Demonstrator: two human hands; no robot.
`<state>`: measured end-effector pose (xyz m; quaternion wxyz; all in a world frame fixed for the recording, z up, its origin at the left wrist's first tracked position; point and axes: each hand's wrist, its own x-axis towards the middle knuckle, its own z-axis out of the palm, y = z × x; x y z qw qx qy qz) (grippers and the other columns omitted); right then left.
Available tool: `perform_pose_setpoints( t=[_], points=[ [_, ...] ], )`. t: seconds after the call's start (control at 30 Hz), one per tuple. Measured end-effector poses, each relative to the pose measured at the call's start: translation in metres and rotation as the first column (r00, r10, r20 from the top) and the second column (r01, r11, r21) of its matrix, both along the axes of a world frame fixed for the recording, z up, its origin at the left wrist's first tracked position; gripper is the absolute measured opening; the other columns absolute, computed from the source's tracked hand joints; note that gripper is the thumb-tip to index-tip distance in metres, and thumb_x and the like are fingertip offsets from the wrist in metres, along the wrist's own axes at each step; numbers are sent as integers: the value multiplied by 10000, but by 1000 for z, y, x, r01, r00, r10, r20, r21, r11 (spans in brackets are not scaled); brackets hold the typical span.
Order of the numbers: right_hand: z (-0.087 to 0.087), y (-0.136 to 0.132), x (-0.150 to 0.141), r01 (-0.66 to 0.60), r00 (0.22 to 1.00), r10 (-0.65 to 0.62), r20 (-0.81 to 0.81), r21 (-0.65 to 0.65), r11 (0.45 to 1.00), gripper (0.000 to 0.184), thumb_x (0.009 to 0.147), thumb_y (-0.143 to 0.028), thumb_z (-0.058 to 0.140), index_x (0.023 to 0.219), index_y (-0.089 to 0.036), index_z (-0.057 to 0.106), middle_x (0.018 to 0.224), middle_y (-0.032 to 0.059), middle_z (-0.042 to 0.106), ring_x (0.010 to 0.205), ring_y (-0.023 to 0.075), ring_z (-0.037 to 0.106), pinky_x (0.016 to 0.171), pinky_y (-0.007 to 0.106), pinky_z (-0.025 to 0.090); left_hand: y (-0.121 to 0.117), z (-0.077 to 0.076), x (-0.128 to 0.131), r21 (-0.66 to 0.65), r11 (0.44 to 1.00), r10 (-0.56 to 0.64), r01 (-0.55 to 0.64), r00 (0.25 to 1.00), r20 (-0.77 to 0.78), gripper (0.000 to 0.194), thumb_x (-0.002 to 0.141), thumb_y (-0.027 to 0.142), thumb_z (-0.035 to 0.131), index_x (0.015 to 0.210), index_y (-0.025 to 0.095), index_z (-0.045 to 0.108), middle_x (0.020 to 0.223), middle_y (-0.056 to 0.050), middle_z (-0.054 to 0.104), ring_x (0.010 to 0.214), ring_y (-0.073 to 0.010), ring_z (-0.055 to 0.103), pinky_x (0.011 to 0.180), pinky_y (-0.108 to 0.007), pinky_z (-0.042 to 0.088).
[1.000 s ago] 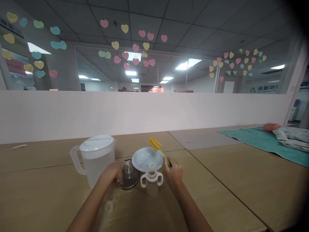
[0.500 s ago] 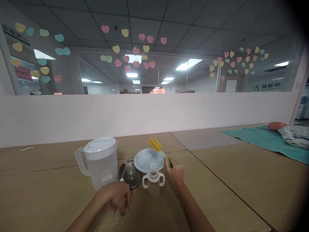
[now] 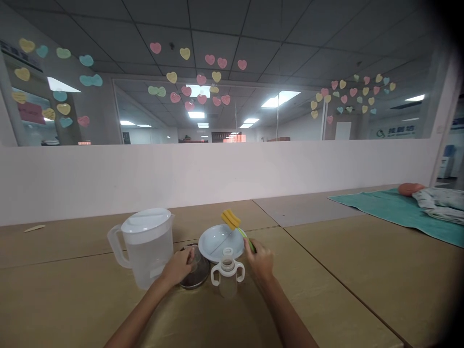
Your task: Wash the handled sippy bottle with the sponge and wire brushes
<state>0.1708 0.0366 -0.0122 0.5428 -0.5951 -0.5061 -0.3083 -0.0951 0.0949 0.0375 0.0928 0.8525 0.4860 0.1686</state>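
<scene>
My right hand grips the green handle of a yellow sponge brush, its head held above a white bowl. In front of the bowl stands a clear baby bottle with a white two-handled collar and an open mouth. My left hand reaches over a dark round dish, its fingers closed round the clear bottle top lying there. Those fingers and the palm hide most of that top. Left of this hand is a lidded clear pitcher holding water.
The brown table has seams between its panels. At the right lie a teal towel, a patterned cloth and an orange-red object. A thin pale strip lies far left. A white wall rises behind.
My left hand has moved up and forward from the table's front onto the bottle top in the dark dish. My right hand holds the sponge brush almost still. The view has shifted slightly.
</scene>
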Motion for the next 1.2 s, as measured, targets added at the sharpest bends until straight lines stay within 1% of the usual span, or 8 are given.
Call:
perform_pose_setpoints(
  t=[0.17, 0.3, 0.4, 0.57, 0.77, 0.9, 1.07, 1.2],
  points=[
    [-1, 0, -1, -9, 1000, 9, -4, -25, 1000, 422, 915, -436, 418, 713, -171, 677, 570, 38, 643, 479, 113, 540, 502, 233, 267, -9, 7, 8, 53, 997, 58, -55, 997, -54, 292, 661, 157, 482, 951, 179, 478, 863, -38, 613, 781, -175, 565, 660, -240, 359],
    [0, -2, 0, -6, 1000, 6, 1, -5, 1000, 415, 916, -429, 418, 724, -170, 681, 583, 34, 649, 488, 106, 550, 504, 231, 278, -13, 31, 55, 257, 957, 100, -132, 986, 133, 284, 778, 182, 385, 1034, 174, 507, 1040, -70, 613, 960, -178, 556, 819, -275, 389],
    [-1, -2, 1, -4, 1000, 4, 9, 0, 1000, 436, 924, -423, 396, 716, -167, 681, 580, 41, 650, 479, 102, 551, 493, 233, 275, -9, 35, 97, 105, 992, -63, 64, 998, -12, 255, 792, 246, 416, 943, 193, 614, 1014, -59, 651, 1003, -173, 560, 882, -269, 384],
    [-3, 0, 1, -19, 1000, 19, 10, 20, 1000, 436, 929, -416, 389, 716, -163, 673, 581, 42, 650, 486, 110, 559, 502, 227, 291, 12, 15, 132, -65, 994, -98, 91, 989, -115, 128, 646, 273, 598, 682, 188, 687, 748, -55, 692, 748, -198, 624, 713, -274, 442],
    [-4, 0, 2, -35, 999, 35, 16, 13, 999, 435, 930, -409, 386, 718, -160, 673, 582, 42, 648, 490, 107, 559, 507, 223, 300, 30, 3, 127, -113, 987, -125, 113, 987, -102, 166, 564, 93, 591, 694, 169, 660, 759, -34, 677, 715, -159, 603, 642, -225, 428],
    [-3, -1, 3, -37, 999, 37, 4, -9, 999, 437, 927, -409, 387, 720, -161, 681, 586, 49, 651, 487, 103, 555, 502, 220, 300, 25, 4, 116, -26, 989, -143, 143, 990, -3, 334, 599, 95, 587, 924, 170, 600, 845, -18, 649, 799, -144, 582, 715, -222, 429],
    [-2, -2, 2, -94, 995, 94, -22, -11, 996, 411, 921, -396, 402, 727, -159, 677, 596, 50, 649, 502, 106, 556, 512, 208, 321, -3, 3, 83, 202, 972, -190, 123, 914, 358, 326, 782, 244, 493, 1104, 197, 504, 956, -27, 617, 863, -138, 563, 828, -266, 429],
    [0, -5, -1, -216, 976, 216, 32, -18, 976, 381, 912, -363, 420, 721, -151, 672, 602, 61, 638, 542, 110, 563, 550, 195, 358, -21, -6, 58, 271, 962, -133, -34, 808, 574, 325, 806, 372, 509, 1082, 202, 524, 964, -35, 632, 903, -160, 585, 841, -287, 439]
  ],
)
